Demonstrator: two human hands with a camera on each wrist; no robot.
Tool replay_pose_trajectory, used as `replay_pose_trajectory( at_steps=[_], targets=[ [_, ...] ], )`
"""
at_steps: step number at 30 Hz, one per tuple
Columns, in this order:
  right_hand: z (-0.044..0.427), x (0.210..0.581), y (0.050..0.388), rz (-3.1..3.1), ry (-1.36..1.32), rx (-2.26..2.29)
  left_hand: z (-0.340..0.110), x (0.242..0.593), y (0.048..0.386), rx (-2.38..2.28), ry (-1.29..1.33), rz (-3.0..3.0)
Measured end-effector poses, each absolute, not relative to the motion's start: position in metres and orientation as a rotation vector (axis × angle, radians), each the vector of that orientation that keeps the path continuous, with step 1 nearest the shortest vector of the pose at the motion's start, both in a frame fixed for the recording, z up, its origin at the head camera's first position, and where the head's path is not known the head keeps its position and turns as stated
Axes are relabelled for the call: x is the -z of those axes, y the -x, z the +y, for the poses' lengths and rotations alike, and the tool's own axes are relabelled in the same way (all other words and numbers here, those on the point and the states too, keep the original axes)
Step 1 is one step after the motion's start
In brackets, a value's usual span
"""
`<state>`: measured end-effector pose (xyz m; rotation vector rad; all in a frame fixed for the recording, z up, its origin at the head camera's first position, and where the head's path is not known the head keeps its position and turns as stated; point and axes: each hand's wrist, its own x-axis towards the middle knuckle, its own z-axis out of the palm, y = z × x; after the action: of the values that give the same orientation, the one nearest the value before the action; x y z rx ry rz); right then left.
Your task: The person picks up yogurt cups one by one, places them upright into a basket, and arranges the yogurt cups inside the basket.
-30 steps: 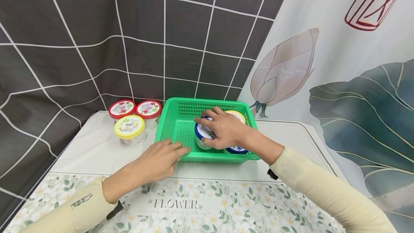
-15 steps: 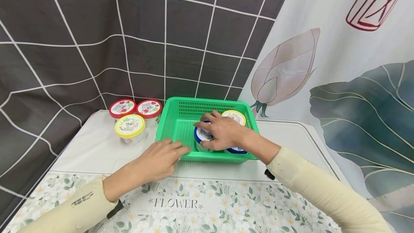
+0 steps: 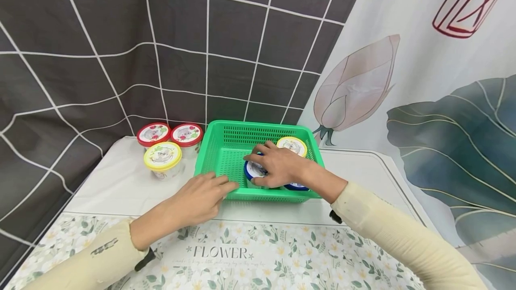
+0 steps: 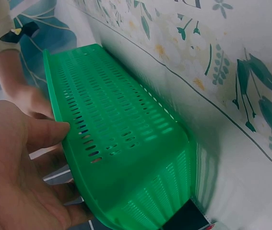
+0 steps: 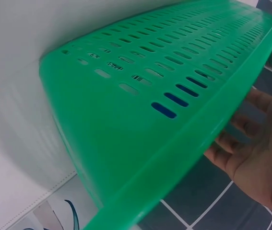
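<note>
The green basket [image 3: 260,124] stands on the white surface; its wall [image 4: 112,105] fills much of the left wrist view. My left hand [image 3: 201,198] holds its near-left rim, thumb outside and fingers over the edge. Reaching inside, my right hand [image 3: 282,164] grips a blue-lidded tub [image 3: 254,170] at the near wall, fingers spread round its lid, which they partly cover. Right of it sit another blue-lidded tub [image 3: 297,187], mostly hidden by the hand, and a yellow-lidded tub [image 3: 292,145] behind. The basket wall hides the tubs' bodies in the right wrist view.
Left of the basket stand two red-lidded tubs [image 3: 153,134] [image 3: 187,134] and a yellow-lidded tub [image 3: 163,155], close together. A dark grid-patterned curtain [image 3: 173,70] hangs behind. Flowered cloth [image 3: 242,267] covers the front of the table.
My right hand and the gripped blue-lidded tub have moved slightly toward the basket's near wall and lower. My left hand has stayed at the rim.
</note>
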<state>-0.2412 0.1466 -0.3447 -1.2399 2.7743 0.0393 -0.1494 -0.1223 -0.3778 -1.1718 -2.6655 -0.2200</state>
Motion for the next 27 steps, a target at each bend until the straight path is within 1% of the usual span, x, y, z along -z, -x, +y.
replay_pose_trajectory(
  at_steps=[27],
  targets=[
    [0.1515, 0.35, 0.2409, 2.742, 1.263, -0.003, -0.1234, 0.3766, 0.1491, 0.297, 1.146, -2.743]
  ],
)
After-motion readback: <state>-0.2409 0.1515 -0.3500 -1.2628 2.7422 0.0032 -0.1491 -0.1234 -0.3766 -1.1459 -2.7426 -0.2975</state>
